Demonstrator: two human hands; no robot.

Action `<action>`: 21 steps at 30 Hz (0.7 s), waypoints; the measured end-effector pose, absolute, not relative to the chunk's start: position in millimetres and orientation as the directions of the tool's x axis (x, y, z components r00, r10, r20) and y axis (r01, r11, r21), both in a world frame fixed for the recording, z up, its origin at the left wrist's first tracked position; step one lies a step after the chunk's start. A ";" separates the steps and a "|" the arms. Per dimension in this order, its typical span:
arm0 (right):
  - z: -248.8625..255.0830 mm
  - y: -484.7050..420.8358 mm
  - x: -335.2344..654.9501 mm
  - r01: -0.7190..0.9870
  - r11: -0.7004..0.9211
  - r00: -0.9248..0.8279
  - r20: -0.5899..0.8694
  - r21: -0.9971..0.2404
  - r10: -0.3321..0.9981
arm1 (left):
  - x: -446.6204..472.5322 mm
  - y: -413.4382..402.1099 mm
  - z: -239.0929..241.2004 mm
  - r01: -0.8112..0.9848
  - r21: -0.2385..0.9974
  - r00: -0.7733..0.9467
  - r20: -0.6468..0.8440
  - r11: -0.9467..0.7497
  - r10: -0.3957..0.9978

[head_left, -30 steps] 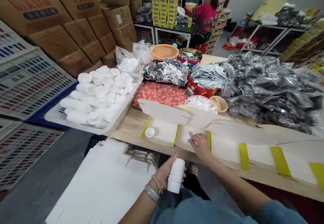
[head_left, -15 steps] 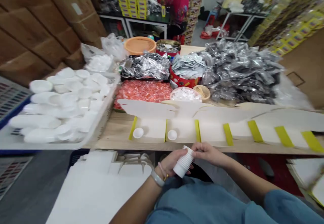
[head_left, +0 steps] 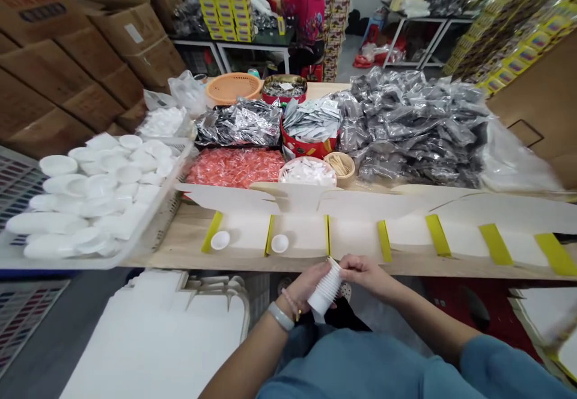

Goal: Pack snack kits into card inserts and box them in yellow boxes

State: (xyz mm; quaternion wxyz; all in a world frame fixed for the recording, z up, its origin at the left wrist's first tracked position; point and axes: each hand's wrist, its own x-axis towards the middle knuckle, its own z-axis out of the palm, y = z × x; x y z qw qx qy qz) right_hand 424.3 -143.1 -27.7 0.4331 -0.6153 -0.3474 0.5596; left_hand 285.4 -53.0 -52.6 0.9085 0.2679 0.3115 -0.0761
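My left hand is wrapped round a stack of small white plastic cups, held just below the table's front edge. My right hand pinches the top cup of that stack. On the table in front lies a row of flat white cardboard cartons with yellow strips. Two small white cups stand on them, one on the leftmost carton and one on the second.
A white basket of cups stands at left. Behind the cartons are orange sachets, silver packets, a red tub, toothpicks and an orange basket. Flat white cartons lie below. A person in pink sits at the back.
My right hand left the second carton, where a cup now stands, and came back to the stack in my left hand. The view has shifted right.
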 end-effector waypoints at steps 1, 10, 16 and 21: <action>-28.7 -145.3 424.6 -0.111 -0.397 0.093 -0.407 -0.911 0.909 | 289.9 -56.2 -53.6 0.317 0.421 0.792 -0.611 0.850 0.007; -67.7 -167.5 459.1 0.161 -0.440 0.592 -0.270 -0.884 0.759 | 293.9 -70.2 -54.5 0.287 0.280 0.719 -0.695 0.916 -0.013; -111.6 -136.5 455.3 0.924 -0.201 0.160 -0.148 -0.324 0.976 | 281.0 -76.7 -62.5 0.153 0.249 0.645 -0.759 0.956 0.094; -67.0 -159.8 459.9 0.780 -0.190 0.212 -0.033 -0.596 0.977 | 304.3 -68.1 -60.0 0.137 0.443 0.730 -0.650 0.886 0.212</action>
